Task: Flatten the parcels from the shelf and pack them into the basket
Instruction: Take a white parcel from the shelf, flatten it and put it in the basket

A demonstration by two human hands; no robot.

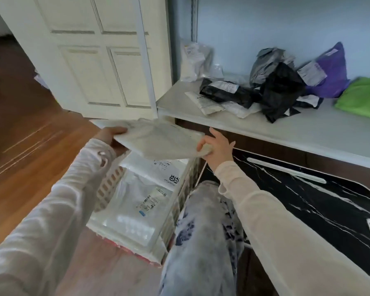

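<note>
**Hazards**

The white parcel (160, 138) is held roughly level above the basket (107, 189), clear of its contents. The left hand (112, 135) grips the left edge, thumb on top and fingers beneath. The right hand (219, 146) pinches only the near right corner, with its outer fingers spread free.

- A corner pinch on slick film is likely to slip. The parcel would then swing down and land tilted or folded.
- The basket appears nearly full. A parcel laid off-centre may slide over the rim onto the wooden floor (30, 157).
- Trapped air may let the parcel spring back unless it is pressed flat once it is down.

**Materials and shapes**

- The held parcel is a thin, matte white poly mailer. It is flat and rectangular, with light creases.
- The stacked parcels (137, 189) in the basket are glossy white film with printed labels.
- The basket walls are rigid plastic lattice.
- On the shelf (265, 129) lie crumpled black parcels (280, 90), a purple parcel (333, 71) and a green parcel (363, 97). All are soft, bulky and unflattened.
</note>
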